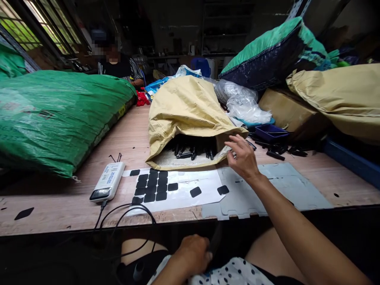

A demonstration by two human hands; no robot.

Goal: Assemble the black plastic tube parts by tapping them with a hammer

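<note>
Between our two hands, the table's [59, 222] near edge is running crosswise, our left hand [194, 252] lying below it in our lap and our right hand [244, 158] hanging above the top. Left of our right hand, open room is running forward between a green sack [59, 114] and a yellow sack [187, 107]. Under our right wrist, a grey board [285, 188] is lying beside a white sheet [181, 202] bearing black squares [152, 183]. Farther left, a power bank [107, 181] is taking up room, its cable [103, 204] looping over the edge. Right of that hand, loose pens [275, 155], a purple tray [268, 137] and a cardboard box [287, 114] are crowding the way. The yellow sack is facing us, ahead of our left hand, black pens [184, 155] showing inside. Our right fingers are spreading loosely at its mouth's right corner; we cannot tell whether they are touching it. Our left hand is curling; we cannot tell whether it is gripping anything.
</note>
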